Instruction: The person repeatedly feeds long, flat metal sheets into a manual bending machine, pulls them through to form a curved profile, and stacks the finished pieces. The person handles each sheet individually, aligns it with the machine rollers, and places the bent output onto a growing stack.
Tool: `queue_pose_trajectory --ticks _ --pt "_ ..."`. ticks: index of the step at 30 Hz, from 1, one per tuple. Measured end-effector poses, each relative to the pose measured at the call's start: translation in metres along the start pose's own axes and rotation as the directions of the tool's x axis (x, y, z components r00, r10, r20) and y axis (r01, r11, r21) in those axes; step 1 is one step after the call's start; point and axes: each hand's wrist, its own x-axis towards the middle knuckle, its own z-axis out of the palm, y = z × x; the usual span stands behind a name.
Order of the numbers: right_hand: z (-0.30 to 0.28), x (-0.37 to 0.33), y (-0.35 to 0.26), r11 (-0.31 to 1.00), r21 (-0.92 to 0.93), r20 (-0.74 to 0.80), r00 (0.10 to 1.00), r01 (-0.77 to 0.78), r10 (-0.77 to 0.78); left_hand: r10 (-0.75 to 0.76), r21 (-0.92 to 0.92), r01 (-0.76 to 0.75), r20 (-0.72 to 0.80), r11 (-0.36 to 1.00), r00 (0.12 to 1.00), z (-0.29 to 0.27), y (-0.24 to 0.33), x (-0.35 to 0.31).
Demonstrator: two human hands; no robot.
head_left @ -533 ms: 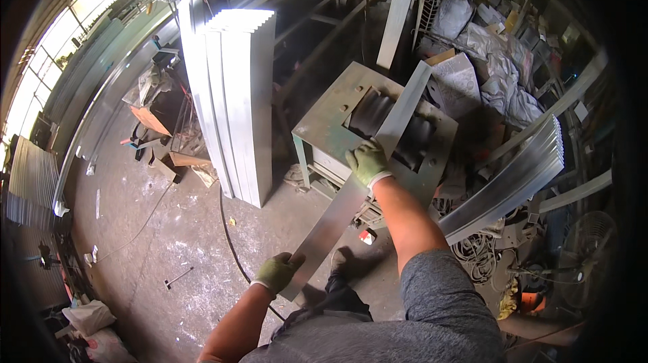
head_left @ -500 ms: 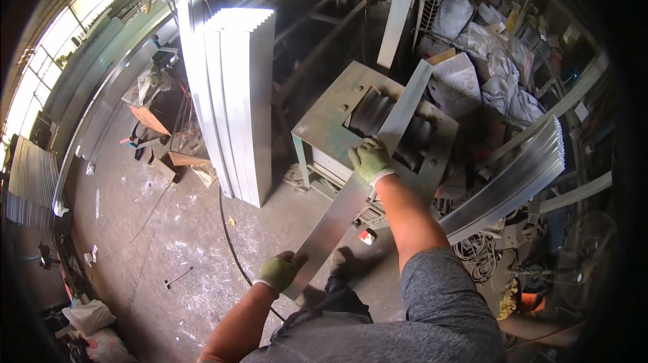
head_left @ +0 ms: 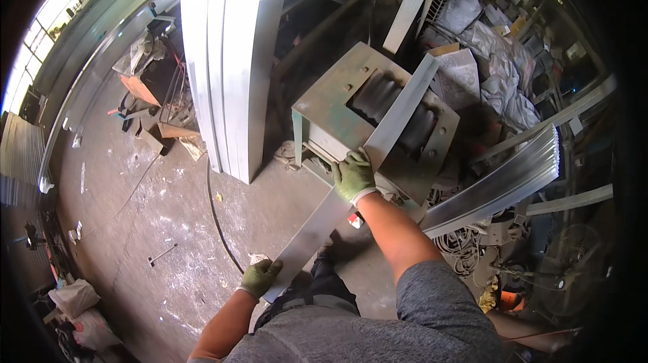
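Both hands wear green work gloves and hold one long flat silver metal strip [head_left: 314, 231]. My left hand [head_left: 260, 277] grips its near end, close to my body, thumb on the upper face. Farther up the strip, my right hand [head_left: 354, 176] is closed over it at the front edge of a worn green-grey metal machine [head_left: 331, 99]. Beyond that hand, the strip slants up to the right across the machine's top, over dark rounded rollers [head_left: 378, 96] set in an opening. The strip hides part of them, and its underside is out of sight.
A tall stack of silver metal profiles [head_left: 233, 79] stands left of the machine. Another bundle of profiles [head_left: 499, 184] slants at the right, above coiled cables [head_left: 466, 251]. A black cable [head_left: 214, 214] and a T-shaped tool [head_left: 163, 255] lie on the floor. A carton [head_left: 457, 78] sits behind the machine.
Both hands are now lower and farther left in the picture, with the strip's near end closer to me. The view has shifted a little; both hands keep their hold.
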Motion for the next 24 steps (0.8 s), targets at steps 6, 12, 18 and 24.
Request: queue_pose_trajectory --ticks 6,12,18,24 --pt "0.008 -0.044 -0.081 1.000 0.007 0.045 0.999 -0.003 0.002 -0.011 -0.031 0.011 -0.014 0.999 1.000 -0.011 -0.087 -0.044" --pt "0.018 -0.095 -0.169 0.999 0.050 0.065 0.998 -0.009 0.006 -0.103 0.138 0.098 0.035 0.986 0.994 -0.028 -0.180 -0.093" --pt "0.018 -0.139 -0.257 0.989 0.148 0.116 0.993 0.000 -0.017 -0.055 0.110 0.066 -0.096 0.992 0.994 -0.053 -0.252 -0.162" --pt "0.010 -0.170 -0.326 0.952 0.305 0.151 0.987 -0.004 -0.044 -0.133 0.122 0.153 -0.160 0.981 0.978 -0.086 -0.312 -0.218"
